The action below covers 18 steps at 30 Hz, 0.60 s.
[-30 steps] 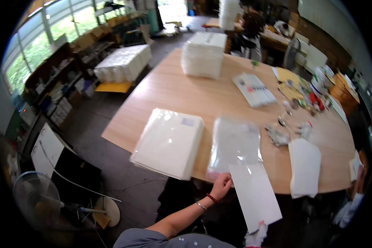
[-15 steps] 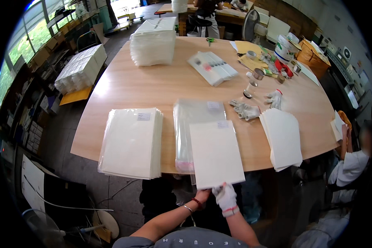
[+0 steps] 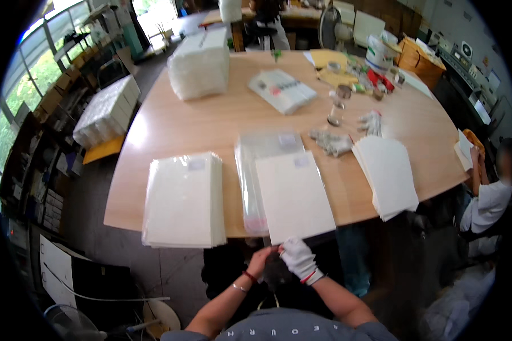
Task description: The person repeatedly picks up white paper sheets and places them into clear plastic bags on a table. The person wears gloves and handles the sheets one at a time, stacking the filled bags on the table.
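Note:
A white sheet (image 3: pixel 294 196) in a clear plastic sleeve, with a small label at its top, lies at the table's front edge. Part of it rests over a stack of clear plastic sleeves (image 3: pixel 246 187). Just below the sheet's near edge, my bare left hand (image 3: pixel 260 262) has its fingers closed and meets my right hand (image 3: pixel 297 258). That right hand wears a white knit glove, fingers curled in a pinch. Whatever both pinch, perhaps the sleeve's clear edge, is too blurred to make out. To the left is a stack of sleeved white sheets (image 3: pixel 182 199); to the right, loose white sheets (image 3: pixel 384 177) are fanned.
White work gloves (image 3: pixel 331 142) and a clear bottle (image 3: pixel 335 113) lie beyond the sheets. Wrapped stacks (image 3: pixel 200 65) and a plastic-wrapped packet (image 3: pixel 281 91) sit farther back. Tapes and a white bucket (image 3: pixel 380 54) crowd the far right. A seated person (image 3: pixel 489 199) works at the right edge.
Both hands have shifted off the sheet's near edge and come together just below it, fingers now meeting. The view has tilted slightly and blurred.

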Each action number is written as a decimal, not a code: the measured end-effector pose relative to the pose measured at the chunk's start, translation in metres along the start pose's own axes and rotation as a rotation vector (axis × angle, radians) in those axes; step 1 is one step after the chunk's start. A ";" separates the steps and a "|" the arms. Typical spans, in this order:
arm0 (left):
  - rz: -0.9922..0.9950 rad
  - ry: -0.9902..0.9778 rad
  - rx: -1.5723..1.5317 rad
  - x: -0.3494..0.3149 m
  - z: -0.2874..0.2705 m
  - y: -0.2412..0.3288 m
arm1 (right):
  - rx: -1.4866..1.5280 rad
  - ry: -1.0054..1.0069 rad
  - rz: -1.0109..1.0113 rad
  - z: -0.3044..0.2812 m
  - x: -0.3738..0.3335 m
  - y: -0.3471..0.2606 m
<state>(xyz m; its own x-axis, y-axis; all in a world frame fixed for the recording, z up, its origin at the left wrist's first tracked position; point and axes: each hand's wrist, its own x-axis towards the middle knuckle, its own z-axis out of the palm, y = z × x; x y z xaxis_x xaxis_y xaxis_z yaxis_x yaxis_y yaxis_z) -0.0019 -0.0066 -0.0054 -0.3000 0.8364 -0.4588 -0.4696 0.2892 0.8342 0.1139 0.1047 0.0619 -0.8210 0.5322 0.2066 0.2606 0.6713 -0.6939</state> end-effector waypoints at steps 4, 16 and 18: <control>-0.100 0.163 -0.191 0.007 -0.001 -0.017 | -0.081 -0.140 0.004 0.017 0.017 -0.020; 0.002 0.172 -0.059 0.001 0.004 0.011 | 0.581 1.218 0.255 -0.214 -0.067 0.103; 0.031 0.120 -0.035 0.003 0.001 0.004 | -0.352 1.034 0.854 -0.239 -0.115 0.172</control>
<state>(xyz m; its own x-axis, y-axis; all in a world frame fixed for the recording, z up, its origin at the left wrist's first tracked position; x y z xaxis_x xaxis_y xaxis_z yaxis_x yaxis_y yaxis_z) -0.0037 -0.0027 -0.0034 -0.4106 0.7825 -0.4681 -0.4865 0.2462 0.8383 0.3743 0.2823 0.0831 0.3610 0.8724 0.3296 0.7265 -0.0415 -0.6859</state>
